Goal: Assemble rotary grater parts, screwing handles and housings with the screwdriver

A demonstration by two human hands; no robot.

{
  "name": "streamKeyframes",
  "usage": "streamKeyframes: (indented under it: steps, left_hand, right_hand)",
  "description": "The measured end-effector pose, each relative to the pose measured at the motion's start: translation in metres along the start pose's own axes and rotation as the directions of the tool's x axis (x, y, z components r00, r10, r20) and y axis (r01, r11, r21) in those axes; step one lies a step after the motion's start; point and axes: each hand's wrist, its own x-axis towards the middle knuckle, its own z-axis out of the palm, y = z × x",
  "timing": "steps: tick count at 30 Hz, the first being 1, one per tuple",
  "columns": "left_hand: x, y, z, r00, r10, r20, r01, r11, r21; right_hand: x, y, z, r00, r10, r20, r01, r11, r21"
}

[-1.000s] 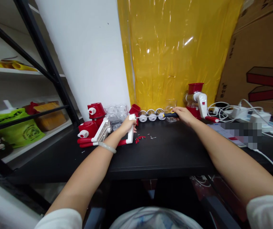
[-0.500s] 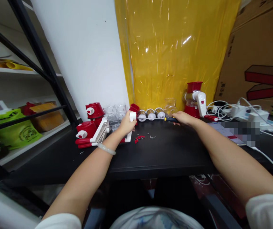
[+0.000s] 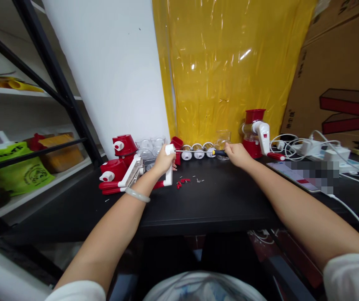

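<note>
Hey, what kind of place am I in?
Perhaps a small workshop: your right hand holds a screwdriver, small red parts lie on the black table, and black-framed shelving stands at the left.

Holds the left arm (image 3: 112, 228) and the right arm (image 3: 298, 211) stretched forward, slanting inward toward each other. Curls the left hand (image 3: 163, 162) in a firm grip, almost in line with its arm. Closes the right hand (image 3: 236, 154) in a grip too, level with the left and well apart from it.
</note>
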Motion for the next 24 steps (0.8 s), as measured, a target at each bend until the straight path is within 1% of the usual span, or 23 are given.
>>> streamKeyframes:
  steps: [2, 4, 7, 9, 11, 13, 15, 16, 17, 18, 19, 21, 22, 23, 24]
  left_hand:
    - [0.001, 0.001, -0.001, 1.000, 0.007, -0.007, -0.007, 1.000, -0.003]
    - [0.001, 0.002, -0.001, 0.998, 0.059, -0.001, -0.059, 0.998, -0.020]
    - [-0.002, 0.004, 0.000, 0.980, 0.197, -0.019, -0.197, 0.980, -0.038]
    - [-0.006, 0.005, 0.002, 0.953, 0.298, -0.047, -0.299, 0.954, -0.016]
    - [-0.009, 0.005, 0.002, 0.906, 0.414, -0.088, -0.412, 0.910, 0.038]
    - [-0.010, 0.003, 0.002, 0.827, 0.546, -0.134, -0.535, 0.837, 0.112]
    - [-0.010, 0.000, 0.002, 0.731, 0.658, -0.179, -0.636, 0.753, 0.169]
    - [-0.009, -0.002, 0.001, 0.692, 0.694, -0.199, -0.667, 0.720, 0.192]
    - [-0.008, -0.003, 0.001, 0.667, 0.711, -0.223, -0.677, 0.703, 0.217]
    - [-0.007, -0.005, 0.001, 0.660, 0.709, -0.246, -0.665, 0.705, 0.247]
    - [-0.006, -0.006, 0.001, 0.669, 0.694, -0.266, -0.634, 0.720, 0.282]
    - [-0.005, -0.006, 0.002, 0.701, 0.653, -0.287, -0.559, 0.753, 0.346]
    - [-0.005, -0.006, 0.002, 0.706, 0.646, -0.289, -0.544, 0.757, 0.363]
    - [-0.005, -0.006, 0.002, 0.701, 0.654, -0.283, -0.550, 0.749, 0.369]
    - [-0.005, -0.005, 0.002, 0.685, 0.673, -0.278, -0.570, 0.733, 0.370]
  right_hand:
    - [-0.002, -0.003, -0.003, 0.999, -0.023, -0.046, 0.022, 0.999, -0.029]
    - [-0.003, -0.005, -0.007, 0.994, -0.042, -0.104, 0.036, 0.998, -0.052]
    - [-0.005, -0.006, -0.017, 0.974, -0.090, -0.210, 0.077, 0.995, -0.067]
    - [-0.006, -0.006, -0.024, 0.947, -0.141, -0.288, 0.127, 0.990, -0.069]
    - [-0.008, -0.006, -0.030, 0.912, -0.194, -0.362, 0.177, 0.981, -0.080]
    - [-0.010, -0.007, -0.035, 0.871, -0.239, -0.429, 0.215, 0.971, -0.105]
    - [-0.012, -0.008, -0.037, 0.835, -0.275, -0.477, 0.243, 0.961, -0.130]
    - [-0.013, -0.009, -0.038, 0.822, -0.288, -0.491, 0.254, 0.957, -0.138]
    - [-0.013, -0.010, -0.039, 0.813, -0.299, -0.500, 0.263, 0.954, -0.142]
    - [-0.014, -0.010, -0.039, 0.807, -0.306, -0.506, 0.271, 0.952, -0.142]
    - [-0.014, -0.011, -0.039, 0.802, -0.311, -0.510, 0.279, 0.950, -0.141]
    - [-0.014, -0.011, -0.039, 0.796, -0.314, -0.517, 0.283, 0.949, -0.141]
    - [-0.014, -0.011, -0.039, 0.795, -0.315, -0.519, 0.281, 0.949, -0.145]
    - [-0.014, -0.011, -0.039, 0.794, -0.314, -0.520, 0.277, 0.949, -0.151]
    - [-0.014, -0.011, -0.040, 0.794, -0.315, -0.520, 0.273, 0.949, -0.157]
